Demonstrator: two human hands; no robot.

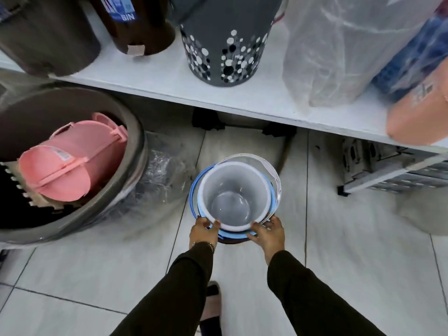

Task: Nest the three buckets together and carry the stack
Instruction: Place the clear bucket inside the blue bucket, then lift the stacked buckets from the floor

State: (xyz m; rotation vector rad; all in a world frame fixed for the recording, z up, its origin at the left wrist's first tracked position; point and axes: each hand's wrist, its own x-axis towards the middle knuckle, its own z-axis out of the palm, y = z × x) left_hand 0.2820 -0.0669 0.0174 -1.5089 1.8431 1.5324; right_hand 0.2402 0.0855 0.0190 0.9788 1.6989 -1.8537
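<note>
A white bucket point(234, 190) sits nested inside a blue bucket point(194, 190), whose rim and handle show around it. A dark edge of a third bucket point(231, 240) peeks out under the blue rim at the near side. A clear handle point(271, 170) arcs over the far right of the stack. My left hand point(203, 230) grips the near left rim of the stack. My right hand point(269, 232) grips the near right rim. The stack is in front of me over the tiled floor; I cannot tell whether it rests on the floor.
A white shelf point(242, 93) runs above, carrying dark bins, a grey dotted bin point(223, 47) and plastic-wrapped goods point(339, 49). A big grey tub point(101, 190) with pink items stands on the left. A folded step ladder point(388, 173) lies at the right. My foot point(213, 304) is below.
</note>
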